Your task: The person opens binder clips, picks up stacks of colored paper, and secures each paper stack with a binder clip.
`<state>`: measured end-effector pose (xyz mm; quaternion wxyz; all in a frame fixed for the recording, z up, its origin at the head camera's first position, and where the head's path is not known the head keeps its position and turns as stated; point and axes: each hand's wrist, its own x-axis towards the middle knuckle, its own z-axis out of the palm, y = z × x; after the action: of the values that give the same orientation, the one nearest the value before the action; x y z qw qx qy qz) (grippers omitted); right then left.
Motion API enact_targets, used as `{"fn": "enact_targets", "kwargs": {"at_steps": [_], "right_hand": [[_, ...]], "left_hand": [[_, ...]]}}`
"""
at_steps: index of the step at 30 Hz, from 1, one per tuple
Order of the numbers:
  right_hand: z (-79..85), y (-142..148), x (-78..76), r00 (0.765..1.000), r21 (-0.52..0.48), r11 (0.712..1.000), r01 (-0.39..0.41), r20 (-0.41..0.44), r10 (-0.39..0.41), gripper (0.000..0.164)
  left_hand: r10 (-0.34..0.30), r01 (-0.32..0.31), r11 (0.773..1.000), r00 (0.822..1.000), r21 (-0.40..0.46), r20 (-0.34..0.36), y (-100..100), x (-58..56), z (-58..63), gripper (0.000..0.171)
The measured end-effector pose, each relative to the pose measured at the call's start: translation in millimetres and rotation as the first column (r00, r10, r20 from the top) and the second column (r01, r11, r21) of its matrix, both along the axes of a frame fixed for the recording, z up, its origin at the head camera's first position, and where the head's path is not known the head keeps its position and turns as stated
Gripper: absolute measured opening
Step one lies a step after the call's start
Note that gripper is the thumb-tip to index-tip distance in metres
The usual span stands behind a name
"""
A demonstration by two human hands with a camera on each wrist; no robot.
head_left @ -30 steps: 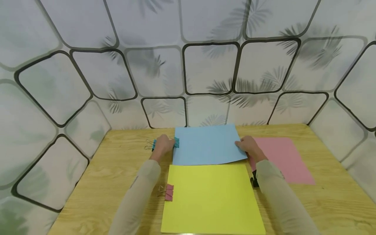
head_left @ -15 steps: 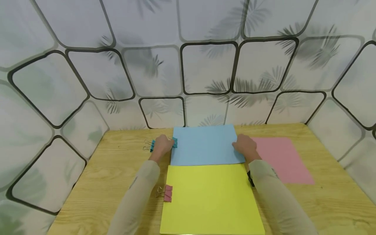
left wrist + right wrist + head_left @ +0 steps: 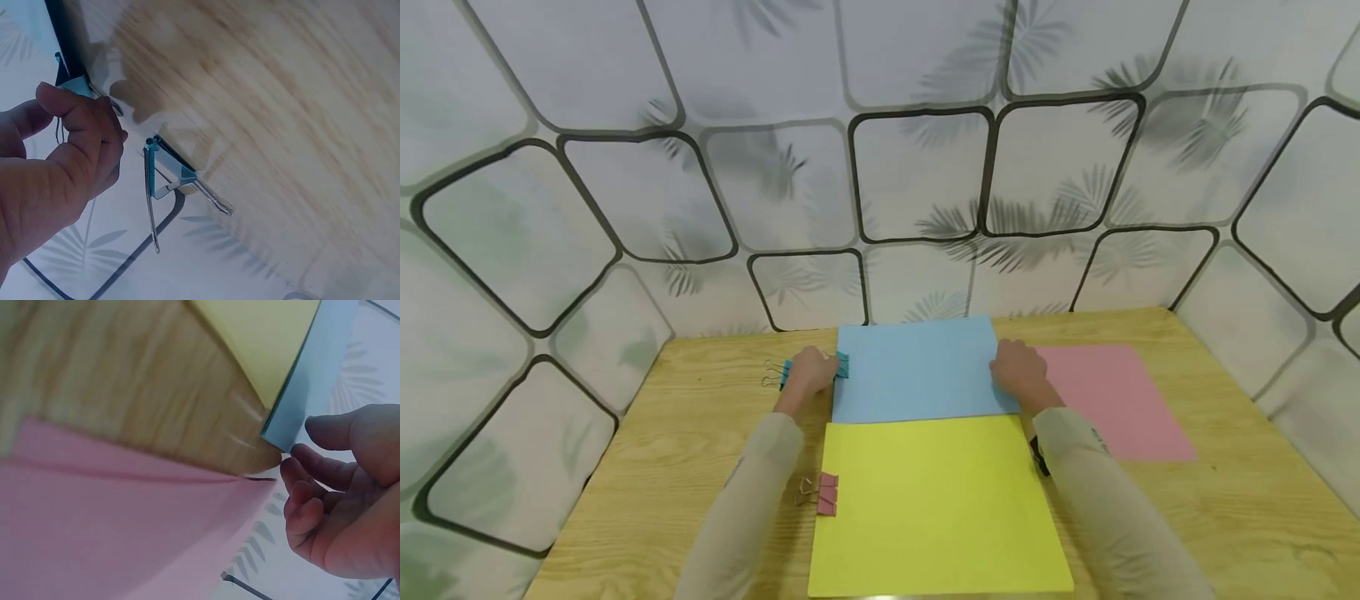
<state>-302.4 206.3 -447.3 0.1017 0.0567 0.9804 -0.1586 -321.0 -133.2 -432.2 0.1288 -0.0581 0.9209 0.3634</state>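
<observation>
A stack of light blue paper (image 3: pixel 917 371) lies at the back of the table, a turquoise binder clip (image 3: pixel 842 365) on its left edge. My left hand (image 3: pixel 808 369) holds that clip by its wire handles, thumb and fingers about them. A second turquoise binder clip (image 3: pixel 170 169) sits just left of this hand, loose on the table. My right hand (image 3: pixel 1021 368) pinches the right edge of the blue paper near its front corner, fingers curled. In front lies yellow paper (image 3: pixel 940 508) with a pink binder clip (image 3: pixel 827 494) on its left edge.
Pink paper (image 3: pixel 1112 404) lies to the right, close beside my right hand. A black clip (image 3: pixel 1039 457) shows at the yellow paper's right edge, partly behind the right sleeve. A patterned wall (image 3: pixel 925 183) borders the wooden table (image 3: pixel 700 467) at the back.
The blue paper's front right corner, slightly lifted a second ago, now lies flatter. My right hand has shifted a little left along the edge. The left hand stays at the clip.
</observation>
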Motion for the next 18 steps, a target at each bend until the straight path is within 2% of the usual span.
{"fn": "enact_targets", "kwargs": {"at_steps": [3, 6, 11, 14, 18], "right_hand": [[3.2, -1, 2.6, 0.999, -0.017, 0.999, -0.045, 0.000, 0.045, 0.031], [4.0, 2, 6.2, 0.994, -0.061, 0.992, -0.106, -0.014, 0.105, 0.028], [5.2, 12, 18.4, 0.980, -0.151, 0.970, -0.192, -0.077, 0.182, 0.038], [9.3, 16, 29.3, 0.977, -0.214, 0.956, -0.201, -0.109, 0.181, 0.046], [15.5, 18, 46.5, 0.974, -0.304, 0.929, -0.211, -0.145, 0.174, 0.046]], "left_hand": [[0.016, -0.016, 0.999, 1.000, 0.036, 0.005, -8, 2.4, 3.7, 0.045], [0.020, -0.019, 0.998, 1.000, 0.062, -0.018, -16, 8.2, 10.9, 0.037], [0.016, -0.011, 0.992, 0.999, 0.124, -0.043, -25, 25.9, 25.8, 0.028], [0.010, 0.000, 0.987, 0.998, 0.160, -0.056, -28, 38.1, 31.7, 0.041], [-0.020, 0.035, 0.985, 0.996, 0.171, -0.091, -31, 53.8, 34.7, 0.059]]}}
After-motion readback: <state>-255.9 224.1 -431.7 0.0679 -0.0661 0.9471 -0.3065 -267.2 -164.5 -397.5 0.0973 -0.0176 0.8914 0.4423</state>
